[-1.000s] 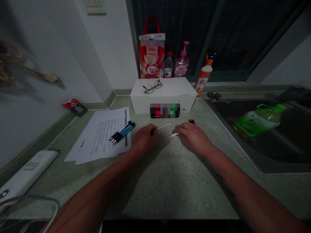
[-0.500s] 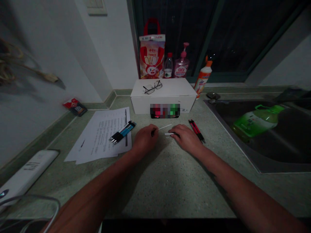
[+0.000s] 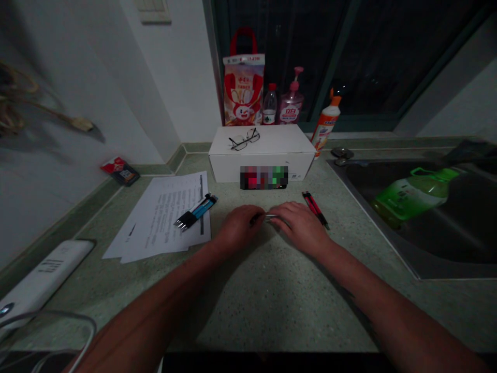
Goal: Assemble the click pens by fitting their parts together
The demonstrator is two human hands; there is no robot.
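Sitting on the speckled green countertop (image 3: 272, 295), a white cardboard box (image 3: 261, 167) carries eyeglasses (image 3: 244, 139) ahead of the hands, with a blurred object (image 3: 264, 177) against its front. Black-and-blue pens (image 3: 196, 211) lie on printed papers (image 3: 155, 233) to the left, and red-and-black pens (image 3: 315, 210) lie just beside the right hand (image 3: 298, 227). Between the hands, a thin pale rod (image 3: 272, 215) runs level, its end meeting a short dark piece (image 3: 256, 218) pinched in the nearly closed left hand (image 3: 237, 226). The right hand curls over the rod's other end, hiding how firmly it grips.
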